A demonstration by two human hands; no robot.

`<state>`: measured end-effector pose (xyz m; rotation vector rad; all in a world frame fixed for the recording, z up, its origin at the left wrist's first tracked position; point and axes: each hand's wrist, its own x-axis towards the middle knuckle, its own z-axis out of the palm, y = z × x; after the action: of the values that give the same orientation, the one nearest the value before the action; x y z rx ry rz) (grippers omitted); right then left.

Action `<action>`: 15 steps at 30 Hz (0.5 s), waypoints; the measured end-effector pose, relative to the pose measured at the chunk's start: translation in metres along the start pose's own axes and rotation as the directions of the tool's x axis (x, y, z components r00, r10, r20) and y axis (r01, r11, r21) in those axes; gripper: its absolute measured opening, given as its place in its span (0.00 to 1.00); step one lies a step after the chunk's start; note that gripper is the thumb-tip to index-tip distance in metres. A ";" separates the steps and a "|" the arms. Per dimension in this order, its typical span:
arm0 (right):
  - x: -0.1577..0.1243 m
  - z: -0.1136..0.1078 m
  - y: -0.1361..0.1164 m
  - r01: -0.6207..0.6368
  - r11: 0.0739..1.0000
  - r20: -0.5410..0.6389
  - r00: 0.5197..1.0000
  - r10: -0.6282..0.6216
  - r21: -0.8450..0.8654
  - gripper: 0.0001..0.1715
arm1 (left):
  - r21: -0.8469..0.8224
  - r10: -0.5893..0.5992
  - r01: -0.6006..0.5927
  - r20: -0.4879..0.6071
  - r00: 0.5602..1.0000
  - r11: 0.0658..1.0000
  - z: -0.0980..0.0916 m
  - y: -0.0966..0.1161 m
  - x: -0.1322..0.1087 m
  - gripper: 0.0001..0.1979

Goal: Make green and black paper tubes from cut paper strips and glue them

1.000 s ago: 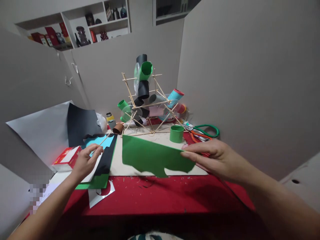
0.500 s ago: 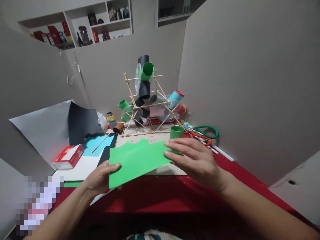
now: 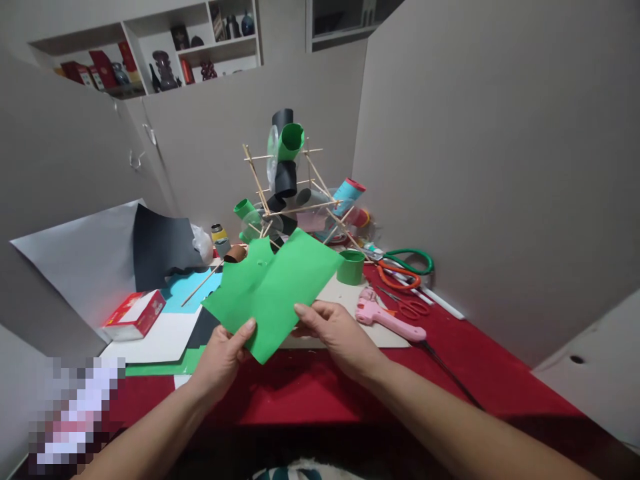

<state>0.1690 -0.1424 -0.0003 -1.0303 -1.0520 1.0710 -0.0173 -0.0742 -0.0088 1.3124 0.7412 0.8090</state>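
Note:
Between my hands is a sheet of green craft paper (image 3: 280,287) with a ragged, scalloped upper left edge. My left hand (image 3: 227,353) pinches its lower left edge, thumb on top. At the lower right edge my right hand (image 3: 333,330) grips it, thumb on top and fingers behind. A short green paper tube (image 3: 351,268) stands on the board just beyond the sheet. Farther back rises a frame of wooden sticks (image 3: 300,209), carrying a green paper tube (image 3: 291,141), a black paper tube (image 3: 286,179) and a blue paper tube (image 3: 349,197).
At right lie a pink glue gun (image 3: 390,321), small red scissors (image 3: 414,308) and larger scissors with green handles (image 3: 413,253). To the left are a red-and-white box (image 3: 135,315), blue paper (image 3: 193,290) and a thin stick (image 3: 203,283). Grey panels (image 3: 480,167) enclose the red-covered table (image 3: 480,373).
The green sheet has turned, its right end swinging up. My right hand has moved left and down to the lower right edge, uncovering the pink glue gun and red scissors.

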 end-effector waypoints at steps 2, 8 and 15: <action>0.003 0.003 0.000 -0.021 0.999 -0.027 0.999 0.022 0.032 0.27 | -0.091 0.018 -0.015 0.029 0.999 0.996 0.006 0.000 -0.002 0.13; 0.013 -0.015 -0.004 -0.027 0.999 -0.118 0.993 0.022 -0.041 0.27 | -0.234 0.015 -0.009 0.024 1.000 0.972 -0.020 0.010 0.009 0.16; 0.018 -0.021 -0.002 -0.042 0.989 -0.109 0.994 0.027 -0.139 0.29 | -0.159 -0.002 0.022 0.124 0.992 0.987 -0.031 0.027 0.016 0.25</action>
<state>0.1923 -0.1278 0.0005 -1.2101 -1.0379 0.9686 -0.0376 -0.0423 0.0141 1.2005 0.5733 0.7549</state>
